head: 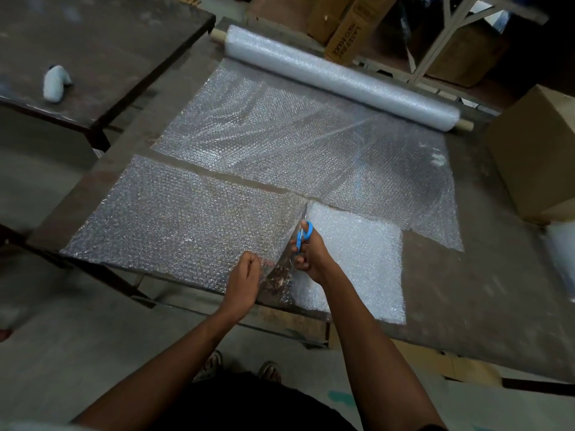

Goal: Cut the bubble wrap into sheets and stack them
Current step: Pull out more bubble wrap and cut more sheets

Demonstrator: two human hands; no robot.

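A roll of bubble wrap (339,77) lies across the far side of the dark table (485,293), with a long stretch unrolled toward me (295,141). A wide strip (174,219) lies at the near left, separated from that stretch by a cut line. My right hand (311,253) grips blue-handled scissors (302,234), blades pointing away along the strip's right edge. My left hand (245,281) pinches the strip's lifted near edge beside the cut. A whiter stack of cut sheets (357,259) lies at the near right, under my right wrist.
A second dark table (102,38) stands at the left with a small pale object (56,82) on it. Cardboard boxes (541,150) sit at the right and behind the roll (351,29). A white frame (441,42) stands at the back. My feet show on the floor.
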